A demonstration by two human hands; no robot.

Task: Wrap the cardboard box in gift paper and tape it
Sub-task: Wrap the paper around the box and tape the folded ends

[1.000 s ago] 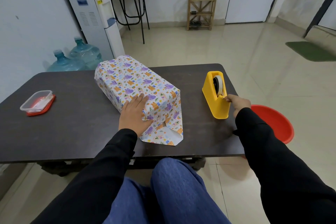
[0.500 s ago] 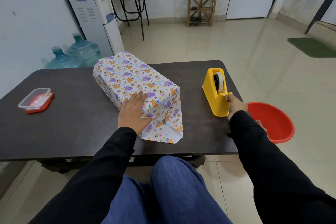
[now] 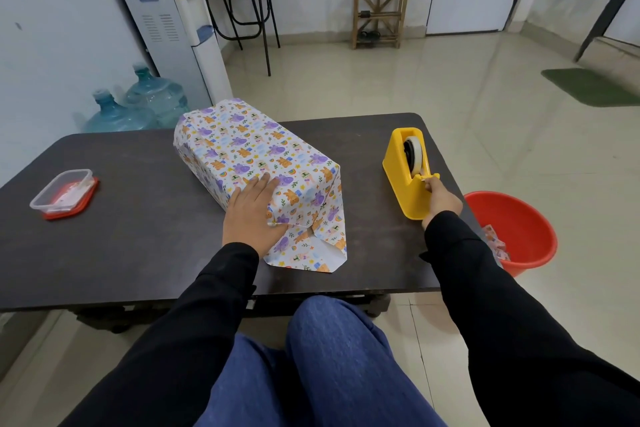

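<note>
The box (image 3: 249, 152) lies in the middle of the dark table (image 3: 131, 246), covered in white gift paper with purple and orange animals. Its near end is folded, and a pointed paper flap (image 3: 311, 255) lies flat on the table. My left hand (image 3: 251, 213) presses flat on the near left side of the box, fingers spread. A yellow tape dispenser (image 3: 405, 177) with a white tape roll stands to the right. My right hand (image 3: 440, 198) is at its near end, fingers pinched on the tape end at the cutter.
A clear plastic container with a red lid (image 3: 64, 194) sits at the table's left. A red tub (image 3: 516, 229) with paper scraps stands on the floor right of the table. Water jugs (image 3: 138, 107) and a dispenser (image 3: 162, 21) stand behind.
The view has shifted slightly. My right hand has stayed at the dispenser's cutter end, and my left hand has kept pressing on the box.
</note>
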